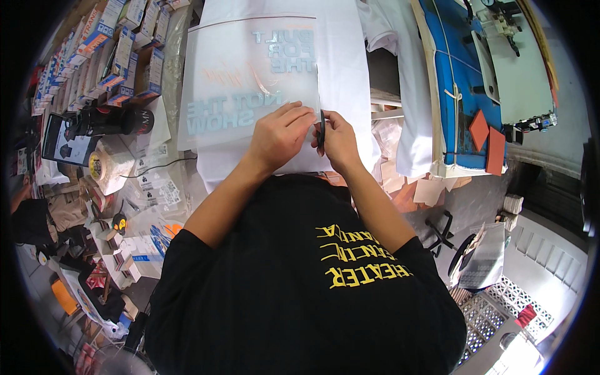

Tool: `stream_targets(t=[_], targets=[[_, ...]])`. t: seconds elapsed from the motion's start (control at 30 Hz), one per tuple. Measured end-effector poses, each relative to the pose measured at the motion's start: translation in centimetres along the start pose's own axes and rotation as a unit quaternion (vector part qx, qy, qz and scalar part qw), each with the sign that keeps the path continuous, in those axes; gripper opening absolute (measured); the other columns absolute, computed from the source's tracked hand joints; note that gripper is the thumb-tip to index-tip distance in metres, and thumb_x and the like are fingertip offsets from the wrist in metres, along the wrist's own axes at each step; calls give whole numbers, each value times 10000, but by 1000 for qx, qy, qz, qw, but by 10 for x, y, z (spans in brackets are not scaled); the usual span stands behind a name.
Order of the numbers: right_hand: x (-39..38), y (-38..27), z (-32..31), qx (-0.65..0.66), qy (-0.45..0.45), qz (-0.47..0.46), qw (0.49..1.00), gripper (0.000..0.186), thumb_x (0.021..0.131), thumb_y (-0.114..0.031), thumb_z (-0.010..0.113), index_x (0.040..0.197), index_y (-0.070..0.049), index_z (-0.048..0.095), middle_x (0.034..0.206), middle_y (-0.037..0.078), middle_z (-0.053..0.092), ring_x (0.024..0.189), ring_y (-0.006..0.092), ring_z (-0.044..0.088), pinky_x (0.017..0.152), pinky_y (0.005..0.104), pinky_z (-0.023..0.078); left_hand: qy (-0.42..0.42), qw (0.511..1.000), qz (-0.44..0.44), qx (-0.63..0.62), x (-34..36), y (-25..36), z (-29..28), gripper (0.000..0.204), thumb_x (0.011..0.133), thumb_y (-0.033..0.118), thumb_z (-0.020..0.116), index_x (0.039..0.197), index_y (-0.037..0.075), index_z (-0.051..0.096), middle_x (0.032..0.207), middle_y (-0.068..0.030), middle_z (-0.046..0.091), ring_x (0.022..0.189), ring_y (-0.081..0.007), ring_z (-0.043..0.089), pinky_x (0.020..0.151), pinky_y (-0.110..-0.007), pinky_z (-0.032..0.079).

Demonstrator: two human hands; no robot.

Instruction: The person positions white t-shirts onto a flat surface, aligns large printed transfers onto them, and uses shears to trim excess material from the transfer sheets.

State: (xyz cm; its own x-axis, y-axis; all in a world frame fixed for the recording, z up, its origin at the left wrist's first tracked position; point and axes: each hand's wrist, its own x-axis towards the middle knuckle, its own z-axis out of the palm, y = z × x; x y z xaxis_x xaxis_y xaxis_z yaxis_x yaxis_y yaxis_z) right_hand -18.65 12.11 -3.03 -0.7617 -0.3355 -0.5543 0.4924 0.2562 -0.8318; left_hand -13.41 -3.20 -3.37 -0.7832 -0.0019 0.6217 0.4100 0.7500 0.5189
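Observation:
A translucent transfer film with pale blue mirrored lettering and an orange script line lies over white fabric. My left hand rests on the lower right part of the film, its fingers closed together at the sheet's right edge. Dark-handled scissors are gripped in my right hand, with the blades pointing away from me along that edge. A narrow cut line runs up the film's right side. Both hands are almost touching, and the fingertips are partly hidden.
Rows of small cartons stand at the far left, near a black cylinder, a screen and a tape roll. To the right, a blue padded board carries cord and reddish-brown pieces. White garments hang between.

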Motion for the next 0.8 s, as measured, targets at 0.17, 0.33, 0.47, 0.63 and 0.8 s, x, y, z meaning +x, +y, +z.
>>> stream_targets(t=[0.17,0.33,0.47,0.63,0.8], targets=[[5,-4,1,16,2,2,1000,274,1014,-101,398,1198,8,569,779,78,583,563,138,577,412,253,420,17,1000,2,3,1,2,-2,210,725,-11,681,929,41,683,968,-87,705,920,-304,689,746,-376,578],[17,0,-7,23,1,3,1000,307,956,-75,481,1234,33,556,783,75,592,565,134,578,407,257,417,9,1000,-9,-6,2,9,-8,159,766,-19,710,920,19,696,959,-108,712,927,-313,702,768,-377,581],[15,-3,-6,25,2,9,1000,350,923,-69,521,1253,48,547,777,71,593,561,134,576,406,259,414,14,1000,-5,-6,2,8,-9,162,763,-22,710,920,17,698,959,-107,712,924,-312,703,765,-377,582],[27,-15,-5,34,2,-12,999,349,923,-93,537,1234,65,552,734,57,585,559,125,573,410,258,402,15,1000,3,-1,3,15,-17,165,761,-28,711,922,11,699,953,-109,711,921,-312,703,767,-377,582],[37,-22,-3,21,10,-18,1000,330,928,-121,553,1198,68,571,711,46,577,546,118,558,414,257,391,13,1000,1,-6,8,22,-25,155,760,-36,710,909,4,697,941,-113,711,915,-317,703,768,-378,584]])
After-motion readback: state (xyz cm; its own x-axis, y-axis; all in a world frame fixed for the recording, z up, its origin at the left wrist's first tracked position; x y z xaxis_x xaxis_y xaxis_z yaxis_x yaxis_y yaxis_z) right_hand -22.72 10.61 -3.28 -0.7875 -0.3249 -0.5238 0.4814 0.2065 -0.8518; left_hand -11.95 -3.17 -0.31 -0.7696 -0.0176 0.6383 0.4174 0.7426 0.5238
